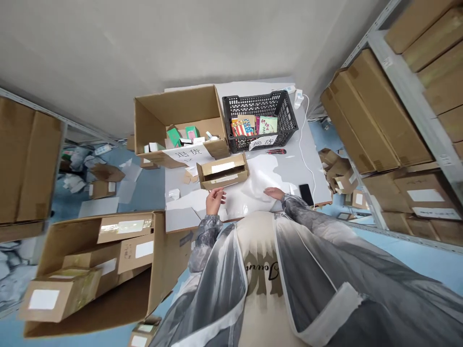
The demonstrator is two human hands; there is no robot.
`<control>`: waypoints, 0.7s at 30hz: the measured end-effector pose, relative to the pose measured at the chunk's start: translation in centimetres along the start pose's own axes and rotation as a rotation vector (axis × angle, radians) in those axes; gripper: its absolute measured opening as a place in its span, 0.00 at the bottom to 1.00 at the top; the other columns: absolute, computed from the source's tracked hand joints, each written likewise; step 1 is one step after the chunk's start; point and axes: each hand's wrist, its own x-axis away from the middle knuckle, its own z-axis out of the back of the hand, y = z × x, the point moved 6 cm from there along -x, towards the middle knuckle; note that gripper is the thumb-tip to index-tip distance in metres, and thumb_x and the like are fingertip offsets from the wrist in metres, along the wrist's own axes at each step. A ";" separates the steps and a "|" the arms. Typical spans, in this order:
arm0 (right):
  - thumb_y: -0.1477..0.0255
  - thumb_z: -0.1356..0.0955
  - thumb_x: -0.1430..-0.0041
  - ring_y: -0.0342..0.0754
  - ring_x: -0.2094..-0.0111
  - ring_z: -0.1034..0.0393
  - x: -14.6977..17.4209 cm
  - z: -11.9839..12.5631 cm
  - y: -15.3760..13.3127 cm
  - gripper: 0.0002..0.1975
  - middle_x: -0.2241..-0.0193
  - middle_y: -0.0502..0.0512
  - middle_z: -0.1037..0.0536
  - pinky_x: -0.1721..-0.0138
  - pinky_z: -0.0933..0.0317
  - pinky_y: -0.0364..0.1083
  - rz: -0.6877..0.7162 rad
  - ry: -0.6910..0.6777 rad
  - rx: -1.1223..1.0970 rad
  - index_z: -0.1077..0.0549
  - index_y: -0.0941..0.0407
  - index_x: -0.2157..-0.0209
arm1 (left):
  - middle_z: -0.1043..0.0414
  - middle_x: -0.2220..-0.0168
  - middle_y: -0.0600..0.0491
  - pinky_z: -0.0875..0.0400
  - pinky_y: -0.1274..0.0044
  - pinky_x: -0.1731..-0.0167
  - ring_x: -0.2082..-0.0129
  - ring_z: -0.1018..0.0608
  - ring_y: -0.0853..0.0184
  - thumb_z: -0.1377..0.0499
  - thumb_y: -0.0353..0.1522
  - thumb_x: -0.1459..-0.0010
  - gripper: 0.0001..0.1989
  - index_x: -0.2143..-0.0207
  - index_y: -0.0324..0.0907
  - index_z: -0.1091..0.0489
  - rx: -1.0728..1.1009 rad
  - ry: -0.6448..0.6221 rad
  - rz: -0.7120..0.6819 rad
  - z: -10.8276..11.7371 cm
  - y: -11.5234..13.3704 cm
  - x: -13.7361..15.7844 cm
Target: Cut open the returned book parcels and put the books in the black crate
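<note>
Small brown carton (223, 173) sits open on the white table (289, 166), in front of the black crate (289, 120) and the larger cardboard box (181, 103); from my remote post I see the left hand (215, 200) at its near edge, fingers loosely curled, contact or pinch beyond what I can tell. Right hand (275, 193) lies by the clear plastic packing (259, 180), fingers close together, grip on the film unclear to me. For clean handling, I'd steady the carton by a side wall and hold loose plastic away from its opening.
</note>
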 end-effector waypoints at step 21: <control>0.53 0.33 0.11 0.61 0.33 0.18 5.1 0.4 -15.6 0.23 0.37 0.62 0.13 0.27 0.24 0.60 0.402 0.078 0.152 0.08 0.47 0.40 | 0.20 0.29 0.40 0.19 0.60 0.25 0.19 0.25 0.43 0.38 0.29 0.38 0.33 0.32 0.41 0.14 0.016 0.620 -0.463 4.4 9.8 -2.3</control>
